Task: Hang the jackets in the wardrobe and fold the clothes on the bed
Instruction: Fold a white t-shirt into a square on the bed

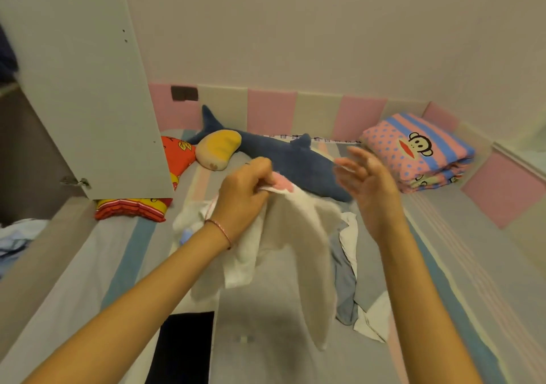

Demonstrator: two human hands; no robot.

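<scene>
1. Black fabric [184,351] lies flat at the near edge of the bed [88,265], just left of a grey cloth [266,318] spread in front of us.
2. We see our two bare forearms reaching forward over the striped sheet, the left wrist wearing a thin red bracelet [220,230].
3. Our left hand [245,188] has its fingers curled tight and pinches the top edge of a white garment [298,236] beside a pink patch; the garment hangs down from that grip and drapes over the grey cloth.
4. Our right hand [366,182] is up in the air with fingers spread and slightly blurred; it holds nothing and is apart from the white garment.
5. Below the right hand we find a loose heap of clothes [347,268], grey-blue and white pieces crumpled together on the sheet.
6. Behind the hands, a blue shark plush [295,159] lies across the bed, with a yellow and pink cushion [217,150] resting against its tail end.
7. To the left, a red printed pillow [177,154] is partly hidden by the open white wardrobe door [82,82].
8. In the far right corner we see a folded pink and blue blanket [419,150] with a monkey face, lying against the padded pink and cream wall panels [271,109].
</scene>
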